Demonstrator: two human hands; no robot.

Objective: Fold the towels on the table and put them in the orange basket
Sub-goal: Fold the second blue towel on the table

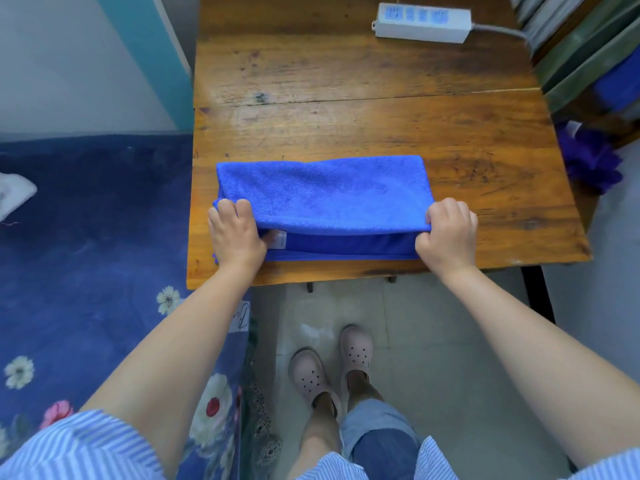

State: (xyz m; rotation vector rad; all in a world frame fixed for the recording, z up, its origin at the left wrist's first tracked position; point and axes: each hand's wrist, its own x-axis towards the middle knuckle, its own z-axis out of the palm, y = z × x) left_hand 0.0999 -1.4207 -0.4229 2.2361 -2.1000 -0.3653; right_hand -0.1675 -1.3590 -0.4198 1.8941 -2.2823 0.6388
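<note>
Fold under way: blue towel [320, 192] at frame centre, doubled on table [346, 109]. Left hand [235, 230] and right hand [446, 230] pinching upper layer's corners. Basket not visible; placement outstanding.

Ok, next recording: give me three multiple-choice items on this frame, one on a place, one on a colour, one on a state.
1. Where does the white power strip lie?
A. far right part of the brown wooden table
B. on the floor
C. on the towel

2. What colour is the fleecy folded towel?
A. orange
B. blue
C. white

3. What are the hands doing?
A. both lie flat on the table
B. only one touches the towel
C. left hand and right hand each grip the towel's upper layer at an end

Answers:
1 A, the strip sits at the table's far right with its cable trailing off the side.
2 B, the cloth is plain blue.
3 C, the fingers of both hands curl over the lifted fold edge.
</note>
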